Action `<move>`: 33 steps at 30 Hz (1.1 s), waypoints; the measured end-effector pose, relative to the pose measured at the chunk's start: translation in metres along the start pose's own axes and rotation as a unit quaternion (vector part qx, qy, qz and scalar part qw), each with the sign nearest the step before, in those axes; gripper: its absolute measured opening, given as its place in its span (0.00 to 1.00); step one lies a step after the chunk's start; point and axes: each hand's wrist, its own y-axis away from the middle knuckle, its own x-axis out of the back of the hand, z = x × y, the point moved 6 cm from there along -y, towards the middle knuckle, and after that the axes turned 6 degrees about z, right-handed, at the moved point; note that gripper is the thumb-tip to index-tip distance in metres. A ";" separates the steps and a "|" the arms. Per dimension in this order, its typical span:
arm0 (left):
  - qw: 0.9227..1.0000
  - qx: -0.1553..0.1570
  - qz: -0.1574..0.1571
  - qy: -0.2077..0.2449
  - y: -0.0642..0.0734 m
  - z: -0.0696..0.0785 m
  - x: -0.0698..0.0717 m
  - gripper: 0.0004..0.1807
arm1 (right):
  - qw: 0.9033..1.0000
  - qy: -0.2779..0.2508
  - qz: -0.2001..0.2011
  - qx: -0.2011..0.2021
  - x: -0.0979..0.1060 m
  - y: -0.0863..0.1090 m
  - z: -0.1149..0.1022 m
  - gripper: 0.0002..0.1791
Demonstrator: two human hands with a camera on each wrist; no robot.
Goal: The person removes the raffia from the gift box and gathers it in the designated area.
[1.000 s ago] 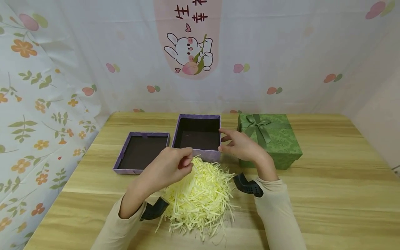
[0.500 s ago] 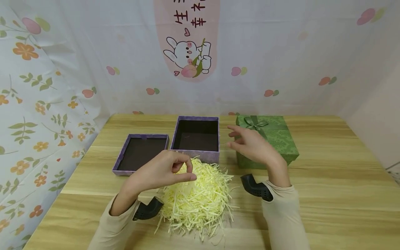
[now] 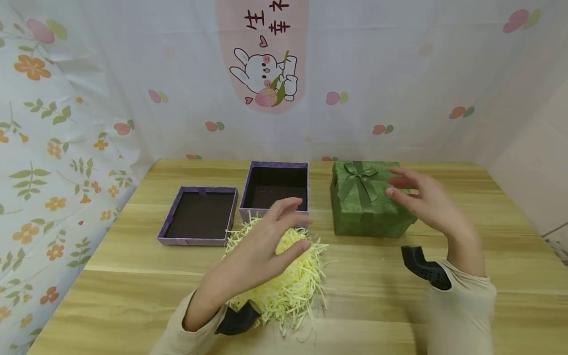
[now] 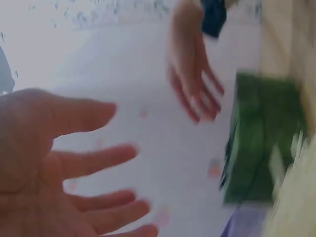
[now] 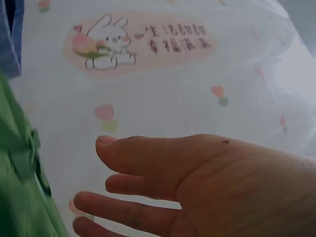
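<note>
My left hand (image 3: 262,246) is over the heap of pale yellow shredded paper (image 3: 295,291), fingers spread and holding nothing. Its spread fingers also show in the left wrist view, blurred by motion. My right hand (image 3: 430,202) hovers by the right side of the green gift box (image 3: 370,217), which is lidded and tied with a green ribbon bow (image 3: 360,177). In the right wrist view the right palm (image 5: 232,182) faces the camera with nothing in it. An uncovered purple box (image 3: 277,182) with a dark inside stands behind the shredded paper, its front partly hidden by my left hand.
A purple box lid (image 3: 199,217) lies upturned, left of the purple box. All of it rests on a wooden table (image 3: 124,276). A white printed curtain (image 3: 377,74) hangs behind the table, and a floral cloth (image 3: 49,172) hangs at the left.
My right hand has left the purple box's right edge and moved right, over to the green box. My left hand, earlier curled above the shredded paper, has spread its fingers and shifted right.
</note>
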 end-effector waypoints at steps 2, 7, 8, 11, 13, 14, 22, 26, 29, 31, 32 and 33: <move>0.998 0.018 0.000 0.057 -0.004 0.011 -0.015 0.26 | 1.000 0.012 -0.009 -0.020 0.006 0.003 0.012 0.34; 0.975 0.088 -0.013 0.204 -0.031 0.029 -0.058 0.38 | 0.995 0.036 -0.051 -0.075 0.012 0.007 0.039 0.38; 0.970 0.101 -0.009 0.220 -0.039 0.028 -0.067 0.40 | 0.994 0.038 -0.059 -0.083 0.011 0.007 0.042 0.39; 0.959 0.146 0.021 0.244 -0.064 0.012 -0.089 0.43 | 0.990 0.035 -0.084 -0.103 0.005 0.006 0.051 0.42; 0.952 0.184 0.050 0.241 -0.077 -0.004 -0.100 0.45 | 0.989 0.029 -0.098 -0.110 0.000 0.005 0.054 0.45; 0.949 0.204 0.061 0.233 -0.081 -0.012 -0.104 0.46 | 0.988 0.023 -0.103 -0.111 -0.002 0.005 0.055 0.47; 0.946 0.268 0.046 0.173 -0.094 -0.041 -0.129 0.56 | 0.986 -0.009 -0.123 -0.110 -0.011 0.005 0.064 0.56; 0.945 0.277 0.029 0.171 -0.096 -0.046 -0.132 0.58 | 0.984 -0.031 -0.134 -0.110 -0.015 0.007 0.068 0.59; 0.946 0.275 0.012 0.171 -0.098 -0.048 -0.130 0.59 | 0.984 -0.064 -0.134 -0.100 -0.017 0.007 0.069 0.61; 0.947 0.272 0.001 0.169 -0.101 -0.050 -0.129 0.59 | 0.984 -0.075 -0.130 -0.092 -0.018 0.006 0.070 0.61; 0.948 0.271 -0.003 0.167 -0.102 -0.051 -0.129 0.60 | 0.985 -0.082 -0.127 -0.087 -0.019 0.005 0.071 0.62; 0.948 0.270 -0.007 0.165 -0.103 -0.052 -0.129 0.60 | 0.985 -0.088 -0.125 -0.085 -0.020 0.004 0.071 0.62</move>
